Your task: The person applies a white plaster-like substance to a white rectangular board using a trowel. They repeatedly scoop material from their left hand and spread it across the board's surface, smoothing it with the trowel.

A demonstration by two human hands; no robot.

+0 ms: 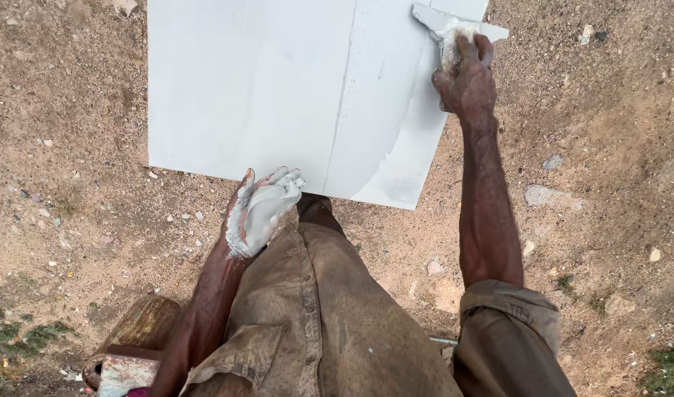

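Observation:
A large white board lies flat on the sandy ground in front of me. My right hand reaches to its far right corner and grips a flat metal scraper smeared with white putty, its blade pressed on the board. A smoother, wetter band runs down the board's right side. My left hand hovers at the board's near edge, palm up, carrying a flat slab of white putty on its fingers.
Bare dirt with small stones surrounds the board. A rusty round tin with white smears stands at my lower left. My brown shirt fills the bottom centre. Grass patches sit at both bottom corners.

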